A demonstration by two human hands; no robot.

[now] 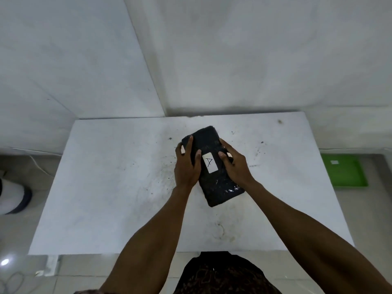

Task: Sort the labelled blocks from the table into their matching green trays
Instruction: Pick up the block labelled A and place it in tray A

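Note:
A long black block lies on the white table, a little right of centre. On its top is a white label with a hand-drawn letter A. My left hand grips the block's left side, fingers curled over the far end. My right hand grips the right side, thumb on top beside the label. A green tray lies on the floor to the right of the table, with a small white label near its far edge.
The table stands in a corner, with white walls behind it and on its left. A white and dark rounded object sits on the floor at the left, with thin cables near it. Dark specks dot the tabletop.

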